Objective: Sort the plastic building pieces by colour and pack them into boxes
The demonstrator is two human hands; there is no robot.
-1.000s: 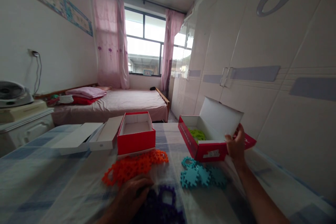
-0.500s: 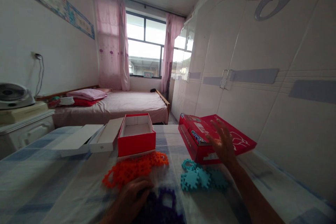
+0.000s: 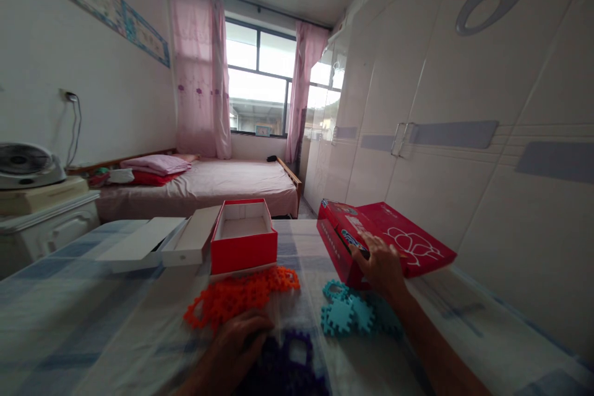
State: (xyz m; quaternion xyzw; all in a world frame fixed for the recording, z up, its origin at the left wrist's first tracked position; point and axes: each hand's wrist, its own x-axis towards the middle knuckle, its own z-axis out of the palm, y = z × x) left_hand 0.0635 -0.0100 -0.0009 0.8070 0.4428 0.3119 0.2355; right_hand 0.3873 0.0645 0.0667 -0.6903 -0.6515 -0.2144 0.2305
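Note:
My right hand [image 3: 381, 263] lies on the near edge of a red box [image 3: 338, 241], fingers a little apart and thumb toward the box's dark opening. Just below that hand, light blue notched plastic building pieces [image 3: 346, 312] lie in a small heap. My left hand [image 3: 241, 337] rests low on the table with its fingers curled together; whatever may be in them is hidden. It sits between a pile of orange notched pieces [image 3: 241, 294] and dark purple notched pieces [image 3: 297, 352], which are partly cut off by the bottom edge.
An open red box with a white inside [image 3: 244, 250] stands behind the orange pile. White boxes [image 3: 185, 247] lie left of it on the checked tablecloth [image 3: 116, 322]. A bed [image 3: 232, 182] is beyond the table, and a white wardrobe [image 3: 427, 198] runs along the right.
My right hand has come down from above the red box onto its near edge, its fingers less spread. My left hand stays in place.

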